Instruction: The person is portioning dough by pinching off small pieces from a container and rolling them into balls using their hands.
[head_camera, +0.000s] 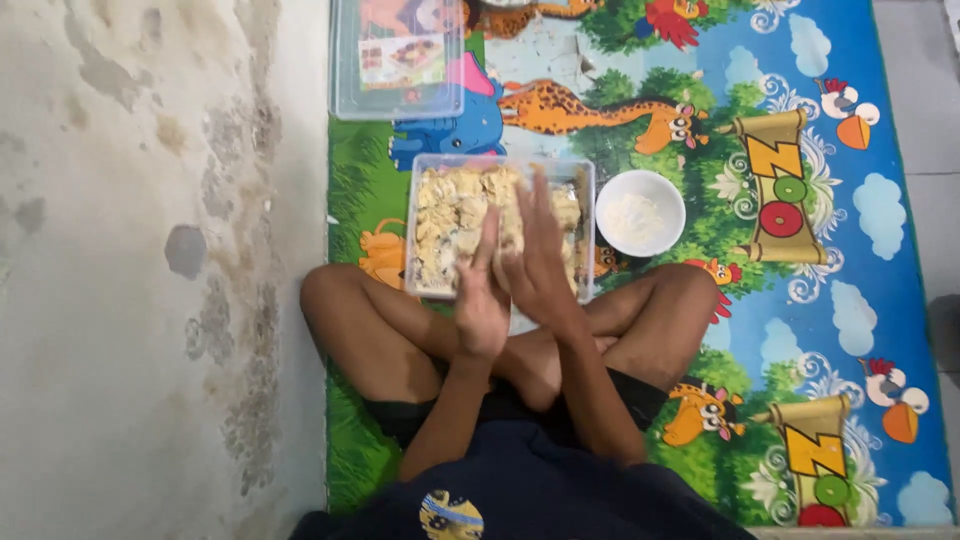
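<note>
I sit cross-legged on a colourful animal-print mat (800, 300). My left hand (481, 296) and my right hand (538, 255) are pressed palm against palm, fingers straight, held above a clear plastic container (590, 172) in front of my legs. The container is filled with pale yellowish pieces of dough-like food (450, 205). I cannot tell whether anything lies between my palms. Just right of the container stands a white bowl (641, 212) with white powder in it.
A clear plastic lid or second box (398, 60) lies at the far edge of the mat. To the left is a stained bare concrete floor (150, 270). Grey tiles (925, 80) show at the far right.
</note>
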